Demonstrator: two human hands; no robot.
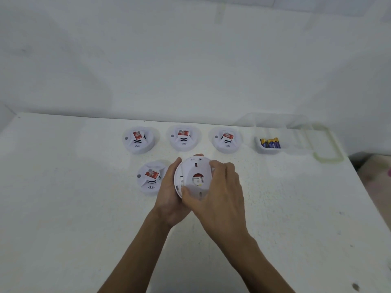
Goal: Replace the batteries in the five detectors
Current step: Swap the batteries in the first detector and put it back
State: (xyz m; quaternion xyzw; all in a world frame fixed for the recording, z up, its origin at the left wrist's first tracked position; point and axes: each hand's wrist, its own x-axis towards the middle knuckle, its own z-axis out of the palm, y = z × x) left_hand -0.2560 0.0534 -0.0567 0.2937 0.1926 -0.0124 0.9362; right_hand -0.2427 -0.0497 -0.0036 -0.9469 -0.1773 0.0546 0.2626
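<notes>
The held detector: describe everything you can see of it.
The held detector is a round white disc, plastic by its look, back side facing the camera. A round opening in the back shows red inside. The left hand cups its left edge; the right hand grips its right and lower rim.

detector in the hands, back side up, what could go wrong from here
1. The left hand and right hand both grip the held detector over the table; if its back gives suddenly, it might slip and drop.
2. The left hand sits close beside the front-row detector and could nudge it.
3. The batteries lie far right; fetching one leaves a one-handed hold.
</notes>
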